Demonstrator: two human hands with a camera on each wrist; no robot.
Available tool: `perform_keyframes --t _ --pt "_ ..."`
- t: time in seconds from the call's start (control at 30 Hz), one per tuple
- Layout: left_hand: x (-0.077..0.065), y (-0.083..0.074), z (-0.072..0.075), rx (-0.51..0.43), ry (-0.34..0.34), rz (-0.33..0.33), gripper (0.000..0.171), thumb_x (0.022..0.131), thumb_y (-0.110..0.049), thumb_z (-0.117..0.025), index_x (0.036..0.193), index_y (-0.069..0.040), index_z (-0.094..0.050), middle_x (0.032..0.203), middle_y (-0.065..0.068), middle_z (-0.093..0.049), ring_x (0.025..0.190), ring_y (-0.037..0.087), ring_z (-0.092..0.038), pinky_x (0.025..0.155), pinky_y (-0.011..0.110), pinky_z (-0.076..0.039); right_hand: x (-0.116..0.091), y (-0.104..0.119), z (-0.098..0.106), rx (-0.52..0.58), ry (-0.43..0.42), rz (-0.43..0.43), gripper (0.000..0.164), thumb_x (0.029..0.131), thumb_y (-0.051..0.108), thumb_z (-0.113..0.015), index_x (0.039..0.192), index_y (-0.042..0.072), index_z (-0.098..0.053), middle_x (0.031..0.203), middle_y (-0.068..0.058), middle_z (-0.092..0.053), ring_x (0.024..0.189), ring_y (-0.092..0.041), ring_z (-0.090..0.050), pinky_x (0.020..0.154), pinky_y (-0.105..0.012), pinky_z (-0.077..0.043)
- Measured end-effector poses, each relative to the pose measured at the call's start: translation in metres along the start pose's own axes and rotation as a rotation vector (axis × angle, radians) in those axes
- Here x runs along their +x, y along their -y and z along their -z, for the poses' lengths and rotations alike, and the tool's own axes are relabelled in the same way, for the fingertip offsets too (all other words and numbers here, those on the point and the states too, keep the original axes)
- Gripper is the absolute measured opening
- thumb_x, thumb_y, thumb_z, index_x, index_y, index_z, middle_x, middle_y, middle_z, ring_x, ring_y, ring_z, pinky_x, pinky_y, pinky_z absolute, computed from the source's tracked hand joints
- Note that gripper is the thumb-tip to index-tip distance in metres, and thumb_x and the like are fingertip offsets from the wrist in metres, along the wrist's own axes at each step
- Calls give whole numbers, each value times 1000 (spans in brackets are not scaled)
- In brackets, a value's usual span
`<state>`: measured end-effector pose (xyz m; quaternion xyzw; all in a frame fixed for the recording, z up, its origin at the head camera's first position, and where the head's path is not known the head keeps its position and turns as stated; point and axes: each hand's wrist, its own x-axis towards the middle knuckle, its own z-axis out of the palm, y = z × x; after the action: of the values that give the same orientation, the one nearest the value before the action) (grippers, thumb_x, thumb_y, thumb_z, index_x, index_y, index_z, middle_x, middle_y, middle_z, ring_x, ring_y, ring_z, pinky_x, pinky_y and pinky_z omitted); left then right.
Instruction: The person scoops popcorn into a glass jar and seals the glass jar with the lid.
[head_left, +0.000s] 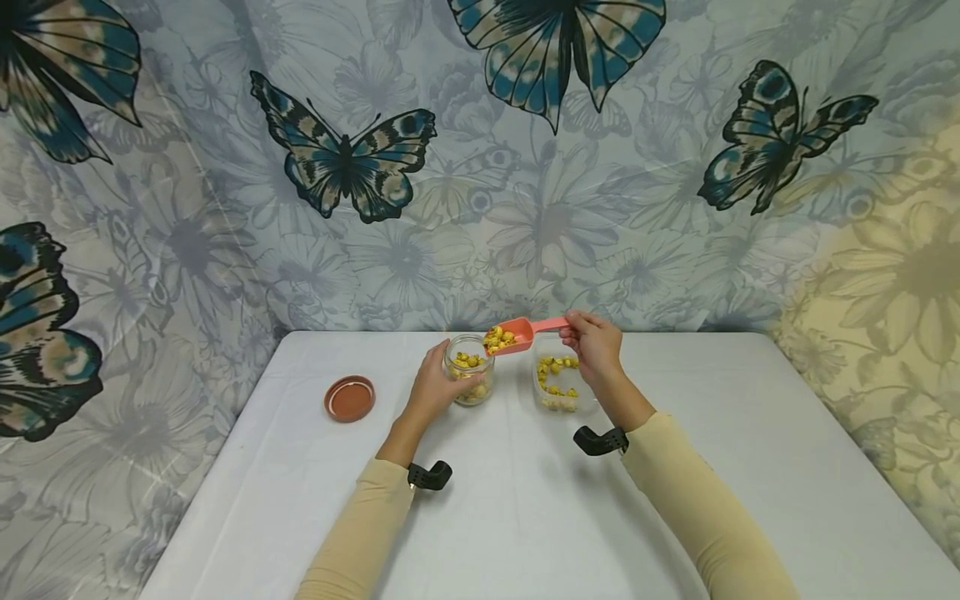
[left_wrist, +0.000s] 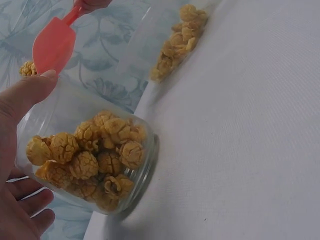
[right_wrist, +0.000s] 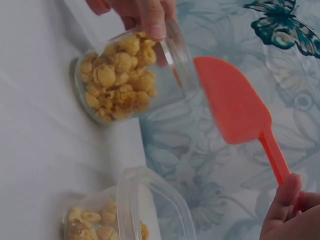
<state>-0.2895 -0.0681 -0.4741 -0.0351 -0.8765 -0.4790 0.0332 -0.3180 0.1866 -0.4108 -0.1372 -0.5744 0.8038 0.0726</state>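
My left hand (head_left: 437,383) grips a clear glass jar (left_wrist: 95,175) that stands upright on the table, with caramel-coated popcorn in its lower part. The thumb lies along the near side close to the rim. My right hand (head_left: 597,346) pinches the handle of a coral-red scoop (head_left: 522,331). Round yellow popcorn (head_left: 498,338) fills the front of the scoop, whose tip is right at the jar's mouth. Below the right hand is a clear plastic container (right_wrist: 129,200) with more popcorn in it, partly hidden by the hand in the head view.
A round brown lid (head_left: 350,398) lies on the white-covered table (head_left: 510,517), left of the jar. Behind the table hangs a grey-blue cloth (head_left: 540,225) printed with butterflies and flowers. Each wrist wears a black camera mount.
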Motion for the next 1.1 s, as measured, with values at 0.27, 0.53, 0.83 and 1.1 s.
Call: perform_keyframes --t 0.27,0.53,0.83,1.1 --pt "-1 5 -3 -69 4 24 92 76 -40 -82 148 -6 -37 146 19 -44 136 36 -43 113 52 -37 -1 -1 -4 -18 -17 17 6 96 8 -61 97 3 -64 63 2 -65 53 -5 -60 51 -15 -52" --pt "-1 6 -4 -115 -3 6 88 75 -37 -84 146 -7 -41 144 17 -46 132 33 -47 109 47 -43 -6 4 -14 -73 10 98 27 93 11 -65 113 -7 -62 66 4 -67 55 -6 -62 54 -17 -54" --pt "0 6 -3 -116 -2 0 87 76 -36 -83 146 -7 -40 143 16 -47 134 31 -46 110 46 -42 -14 14 -31 -108 65 211 31 90 15 -70 108 -9 -64 66 4 -66 52 -4 -61 54 -17 -55" --pt "1 6 -2 -121 1 8 86 77 -37 -82 146 -7 -40 143 14 -47 135 30 -45 111 46 -42 -20 16 -45 -137 122 323 29 90 10 -69 106 -14 -65 69 6 -68 50 -6 -61 51 -20 -55"
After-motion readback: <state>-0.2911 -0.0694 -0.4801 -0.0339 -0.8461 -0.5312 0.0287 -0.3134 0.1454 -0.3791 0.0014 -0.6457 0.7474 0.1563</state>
